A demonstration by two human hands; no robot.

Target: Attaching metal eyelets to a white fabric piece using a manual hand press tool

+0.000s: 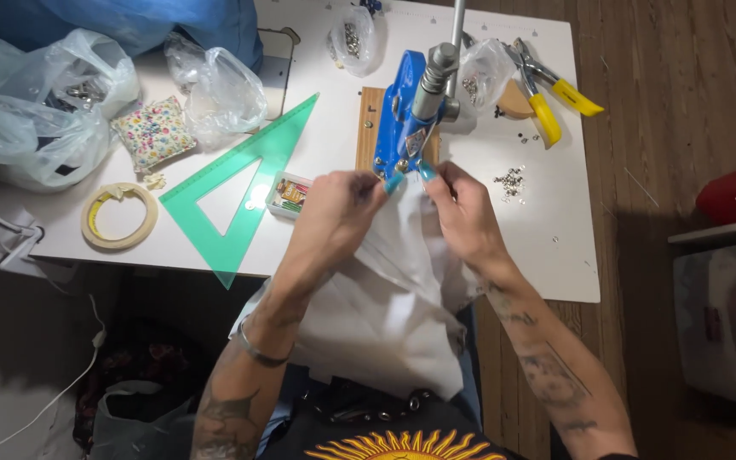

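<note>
- Pinching the top edge of a white cloth, the left hand has its fingers curled and closed on the fabric just below the blue hand press.
- The right hand grips the same edge from the other side, fingers pressed together on the cloth, thumb tip up by the nose of the press.
- Both forearms come up from the bottom of the view and angle inward, so the hands nearly meet at the near side of the press.
- The cloth hangs off the near edge of the bench and drapes down over the person's lap.
- The press stands on a wooden base near the middle of the bench.
- A green set square lies left of the hands, one point jutting past the near edge; a tape roll sits near the near left corner.
- Yellow-handled pliers lie at the far right corner, with small metal studs scattered just right of the right hand.
- Bare bench shows along the right edge.
</note>
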